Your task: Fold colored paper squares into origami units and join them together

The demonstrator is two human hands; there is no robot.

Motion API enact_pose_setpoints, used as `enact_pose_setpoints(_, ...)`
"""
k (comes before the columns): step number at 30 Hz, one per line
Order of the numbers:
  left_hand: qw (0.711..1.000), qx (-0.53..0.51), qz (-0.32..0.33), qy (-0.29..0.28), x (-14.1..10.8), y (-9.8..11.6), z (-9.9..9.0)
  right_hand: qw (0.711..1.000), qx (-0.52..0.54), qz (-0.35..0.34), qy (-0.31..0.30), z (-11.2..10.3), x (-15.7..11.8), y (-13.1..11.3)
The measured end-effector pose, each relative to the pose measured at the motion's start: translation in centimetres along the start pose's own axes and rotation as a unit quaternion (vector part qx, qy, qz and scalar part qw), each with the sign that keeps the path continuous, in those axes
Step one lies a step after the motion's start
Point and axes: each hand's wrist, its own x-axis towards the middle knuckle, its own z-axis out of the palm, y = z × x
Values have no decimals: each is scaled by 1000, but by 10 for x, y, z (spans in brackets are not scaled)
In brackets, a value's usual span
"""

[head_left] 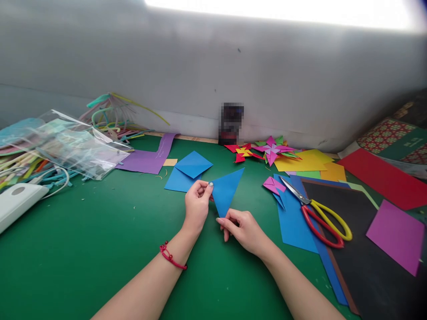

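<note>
A blue paper triangle (228,190) is held up over the green table (100,249), near the middle of the view. My left hand (197,204) pinches its left corner between thumb and fingers. The lower corner is gripped by my right hand (240,227), its thumb and fingers closed. Just behind my left hand lie two blue paper pieces (194,164), one overlapping the other. A red cord bracelet circles my left wrist.
Scissors (323,218) with red and yellow handles lie on blue and black sheets at right. Folded paper stars (271,150) sit near the wall. Purple paper (143,161), a clear plastic bag (83,146) and a white device (20,202) are at left.
</note>
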Motion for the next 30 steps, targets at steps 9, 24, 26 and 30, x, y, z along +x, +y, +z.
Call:
enact_pose_setpoints(9, 999, -8, 5, -44, -1, 0, 2, 982, 152, 30, 105, -3, 5, 7)
enact_pose_setpoints(24, 991, -6, -21, -132, -2, -1, 4, 978, 123, 44, 162, -8, 5, 6)
enact_pose_setpoints(26, 987, 1, -30, -157, -2, 0, 4, 980, 123, 62, 145, -8, 5, 5)
enact_pose_setpoints(30, 984, 8, -33, -175, -3, 1, 4, 988, 101, 68, 92, -8, 5, 7)
